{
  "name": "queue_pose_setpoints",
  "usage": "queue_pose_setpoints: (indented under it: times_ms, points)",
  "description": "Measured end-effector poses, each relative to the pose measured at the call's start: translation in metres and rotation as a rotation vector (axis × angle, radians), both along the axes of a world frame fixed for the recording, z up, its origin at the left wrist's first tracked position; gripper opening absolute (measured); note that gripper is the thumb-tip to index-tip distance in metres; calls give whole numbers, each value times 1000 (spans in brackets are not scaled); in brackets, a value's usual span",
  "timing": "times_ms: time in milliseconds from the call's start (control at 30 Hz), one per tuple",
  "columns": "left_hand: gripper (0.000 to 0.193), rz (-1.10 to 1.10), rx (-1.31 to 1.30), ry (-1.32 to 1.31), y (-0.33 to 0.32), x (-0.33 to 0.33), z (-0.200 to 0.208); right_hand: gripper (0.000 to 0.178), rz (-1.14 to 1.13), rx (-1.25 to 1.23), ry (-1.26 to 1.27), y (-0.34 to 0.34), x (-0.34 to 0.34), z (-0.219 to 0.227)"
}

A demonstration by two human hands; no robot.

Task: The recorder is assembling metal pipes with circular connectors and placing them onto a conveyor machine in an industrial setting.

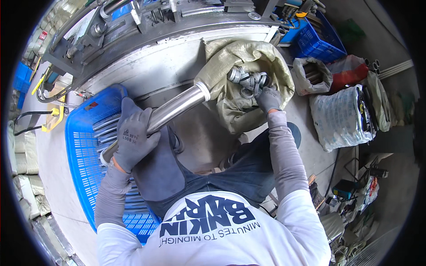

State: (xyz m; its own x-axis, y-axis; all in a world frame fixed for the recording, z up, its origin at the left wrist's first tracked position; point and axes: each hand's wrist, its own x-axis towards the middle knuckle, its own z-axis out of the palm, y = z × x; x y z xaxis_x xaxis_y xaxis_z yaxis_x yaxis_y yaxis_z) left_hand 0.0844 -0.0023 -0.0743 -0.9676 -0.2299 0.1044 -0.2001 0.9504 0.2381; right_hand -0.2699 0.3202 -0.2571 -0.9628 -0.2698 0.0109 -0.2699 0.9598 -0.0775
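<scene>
My left hand [135, 137], in a grey glove, is wrapped round a shiny metal tube [177, 106]. The tube slants up to the right, and a pale ring [203, 91] sits around its far end. Another ring [105, 156] shows at the near end, by my left wrist. My right hand [269, 98], gloved too, reaches into an olive woven sack [237, 116]. Its curled fingers are at a heap of grey rings [249, 81]; what they pinch is partly hidden. Below my left hand, a blue plastic basket [80, 146] holds several metal tubes [106, 128].
A metal workbench with machine parts [177, 29] runs along the far side. To the right stand a white sack of tubes [313, 75], a red sack [348, 73], a white bundled bag [339, 117] and a dark blue crate [317, 42]. A dark pad [157, 170] covers my left thigh.
</scene>
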Motion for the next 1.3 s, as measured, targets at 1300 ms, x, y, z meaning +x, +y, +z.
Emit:
queue_pose_setpoints:
  times_ms: [1300]
  points:
    - [48, 65, -201, 513, -173, -57, -40, 50, 321, -1405, -556, -48, 67, 95]
